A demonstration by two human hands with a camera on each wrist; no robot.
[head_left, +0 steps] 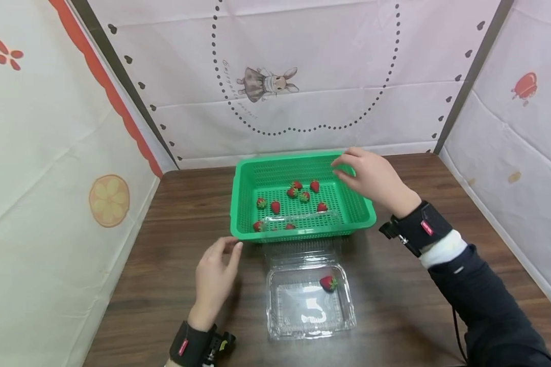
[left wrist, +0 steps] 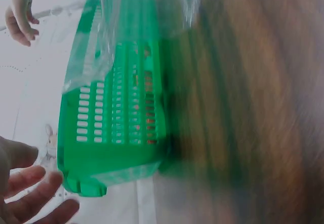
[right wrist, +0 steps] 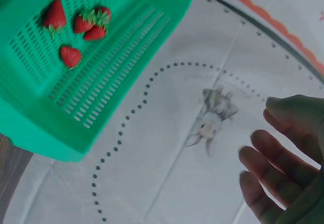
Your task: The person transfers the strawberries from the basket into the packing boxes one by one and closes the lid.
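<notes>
A: Where are the hands, and what lies near them?

B: The right hand [head_left: 372, 176] hovers over the far right part of a green basket [head_left: 248, 204], fingers loosely apart and slightly bent, holding nothing. The basket sits toward the far edge of a dark wooden table [head_left: 174, 204]. Loose strawberries [head_left: 298, 196] are scattered across its floor, near the middle and the near wall.

A: And the left hand?

B: The left hand [head_left: 216, 275] rests on the table just beside the basket's near left corner, fingers relaxed and a little spread, gripping nothing.

A: Is anything between them?

B: A clear plastic clamshell box [head_left: 309, 303] lies open near the table's front edge. Its lid [head_left: 303, 221] leans against the basket's near rim. One strawberry [head_left: 328, 283] already lies in the box's far right corner.

A: How should the pick go, in your judgement?

B: I think the right hand should drop straight onto one berry and pinch it lightly at the sides, since ripe fruit bruises. The left hand could steady the basket so it does not slide, and keep clear of the lid.
</notes>
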